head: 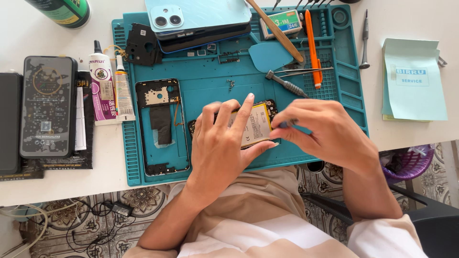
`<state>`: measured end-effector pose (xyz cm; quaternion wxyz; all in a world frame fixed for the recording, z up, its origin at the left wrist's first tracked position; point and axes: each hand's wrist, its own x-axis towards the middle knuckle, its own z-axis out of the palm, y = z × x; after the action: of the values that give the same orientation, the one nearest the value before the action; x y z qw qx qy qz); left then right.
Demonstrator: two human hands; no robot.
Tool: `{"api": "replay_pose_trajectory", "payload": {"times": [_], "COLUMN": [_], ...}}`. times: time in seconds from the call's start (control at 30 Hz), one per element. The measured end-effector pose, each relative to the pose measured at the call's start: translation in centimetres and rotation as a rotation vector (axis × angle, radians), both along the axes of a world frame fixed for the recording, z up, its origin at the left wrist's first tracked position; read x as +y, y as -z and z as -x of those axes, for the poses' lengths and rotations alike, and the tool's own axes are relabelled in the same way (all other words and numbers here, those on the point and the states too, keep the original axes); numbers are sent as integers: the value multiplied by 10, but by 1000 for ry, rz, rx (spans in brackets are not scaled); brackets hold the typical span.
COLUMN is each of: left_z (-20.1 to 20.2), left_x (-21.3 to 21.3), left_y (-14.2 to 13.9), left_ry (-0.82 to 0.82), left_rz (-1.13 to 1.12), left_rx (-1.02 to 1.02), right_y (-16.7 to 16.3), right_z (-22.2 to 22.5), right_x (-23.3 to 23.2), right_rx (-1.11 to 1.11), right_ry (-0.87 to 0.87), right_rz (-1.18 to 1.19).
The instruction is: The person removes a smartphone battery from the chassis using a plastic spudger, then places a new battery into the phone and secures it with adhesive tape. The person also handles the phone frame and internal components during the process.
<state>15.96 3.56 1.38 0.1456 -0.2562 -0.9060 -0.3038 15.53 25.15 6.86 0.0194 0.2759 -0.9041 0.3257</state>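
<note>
My left hand [222, 143] grips an opened phone [253, 125] with a yellow-white battery showing, holding it on the teal repair mat [205, 86]. My right hand [325, 134] is closed on a small dark tool whose tip [286, 124] touches the phone's right edge. Most of the phone is hidden under both hands. A bare phone frame [161, 126] lies on the mat just left of my left hand.
A light blue phone back [196, 16] lies on stacked phones at the mat's top. Screwdrivers [287, 85], tweezers, an orange pen [311, 45], a teal pick and wooden stick sit nearby. Glue tubes [111, 88] and dark phones [48, 105] lie left; green notepad [413, 79] right.
</note>
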Motion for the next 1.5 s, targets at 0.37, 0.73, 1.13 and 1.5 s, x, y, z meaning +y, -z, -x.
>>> {"api": "replay_pose_trajectory", "payload": {"times": [0.37, 0.73, 1.13, 1.5], "left_z": [0, -2, -3, 0], "left_x": [-1, -7, -11, -7], "left_y": [-2, -3, -2, -2], "left_ry": [13, -7, 4, 7], "left_rz": [14, 37, 50, 28], "left_rx": [-35, -33, -30, -65], "right_y": [7, 13, 20, 57], "right_z": [12, 16, -2, 2], "right_x": [-23, -37, -4, 32], "right_rx": [51, 50, 82, -196], "right_ry": [-24, 90, 267, 294], "right_rz": [-18, -41, 112, 454]}}
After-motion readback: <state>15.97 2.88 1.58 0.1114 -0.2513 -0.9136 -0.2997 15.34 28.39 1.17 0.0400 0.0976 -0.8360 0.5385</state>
